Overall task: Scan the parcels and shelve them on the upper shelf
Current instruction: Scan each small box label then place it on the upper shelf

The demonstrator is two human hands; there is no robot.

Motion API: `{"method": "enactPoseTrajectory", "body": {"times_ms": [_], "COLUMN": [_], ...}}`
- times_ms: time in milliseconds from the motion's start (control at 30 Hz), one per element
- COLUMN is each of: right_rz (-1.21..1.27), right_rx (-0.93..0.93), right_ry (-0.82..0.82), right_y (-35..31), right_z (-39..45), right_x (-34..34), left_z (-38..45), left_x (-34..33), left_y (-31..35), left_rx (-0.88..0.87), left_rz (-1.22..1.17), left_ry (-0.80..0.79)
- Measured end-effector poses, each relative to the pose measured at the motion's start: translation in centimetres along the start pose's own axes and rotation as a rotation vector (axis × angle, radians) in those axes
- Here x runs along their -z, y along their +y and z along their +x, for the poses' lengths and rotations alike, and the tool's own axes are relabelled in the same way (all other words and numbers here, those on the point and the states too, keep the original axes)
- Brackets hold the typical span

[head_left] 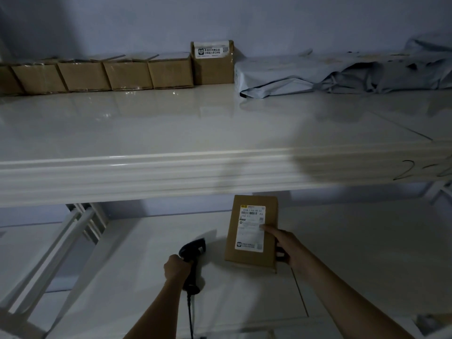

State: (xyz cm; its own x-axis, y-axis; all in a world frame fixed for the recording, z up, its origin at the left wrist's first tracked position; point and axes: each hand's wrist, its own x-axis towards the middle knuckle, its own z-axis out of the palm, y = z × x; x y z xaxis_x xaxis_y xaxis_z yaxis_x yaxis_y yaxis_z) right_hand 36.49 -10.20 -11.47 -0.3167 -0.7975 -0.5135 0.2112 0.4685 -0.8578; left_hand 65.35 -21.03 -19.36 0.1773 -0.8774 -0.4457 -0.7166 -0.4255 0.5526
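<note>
A brown cardboard parcel (252,232) with a white shipping label facing up is held over the lower shelf, just below the upper shelf's front edge. My right hand (285,244) grips its right side, thumb lying across the label. My left hand (176,266) grips the handle of a black barcode scanner (193,250), whose head points up and right toward the parcel. The scanner's cable hangs down from the handle. The upper shelf (171,123) is a glossy white surface above both hands.
Along the back of the upper shelf stand several brown cardboard boxes (127,74), a taller labelled box (212,62) and grey plastic mailer bags (342,74) at the right. White diagonal braces (61,253) rise at the lower left. The lower shelf (354,253) lies beneath my hands.
</note>
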Motion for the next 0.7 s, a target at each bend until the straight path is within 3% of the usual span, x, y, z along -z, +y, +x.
{"method": "enactPoseTrajectory", "body": {"times_ms": [100, 167, 233, 300, 400, 467, 700], "right_rz": [0.007, 0.012, 0.016, 0.018, 0.037, 0.045, 0.053], "right_rx": [0.018, 0.025, 0.027, 0.045, 0.072, 0.096, 0.188], "right_ry": [-0.054, -0.099, -0.145, -0.185, -0.245, -0.274, -0.195], "right_y": [-0.1, 0.0, 0.3, 0.5, 0.5, 0.3, 0.6], "right_z": [0.2, 0.5, 0.7, 0.9, 0.6, -0.2, -5.0], "right_x": [0.5, 0.9, 1.2, 1.4, 1.9, 2.3, 5.0], "left_z": [-0.8, -1.9, -3.5, -5.1, -8.4, -10.4, -15.5], "left_x": [0.2, 0.4, 0.3, -0.7, -2.1, -3.0, -4.5], "left_y": [1.0, 2.8, 5.3, 7.8, 10.9, 11.7, 12.2], "left_rx": [0.079, 0.014, -0.125, -0.264, -0.307, -0.327, -0.44], "left_rz": [0.038, 0.022, -0.097, -0.261, -0.576, -0.704, -0.777], "left_ry": [0.209, 0.371, 0.381, 0.273, -0.151, -0.35, -0.491]}}
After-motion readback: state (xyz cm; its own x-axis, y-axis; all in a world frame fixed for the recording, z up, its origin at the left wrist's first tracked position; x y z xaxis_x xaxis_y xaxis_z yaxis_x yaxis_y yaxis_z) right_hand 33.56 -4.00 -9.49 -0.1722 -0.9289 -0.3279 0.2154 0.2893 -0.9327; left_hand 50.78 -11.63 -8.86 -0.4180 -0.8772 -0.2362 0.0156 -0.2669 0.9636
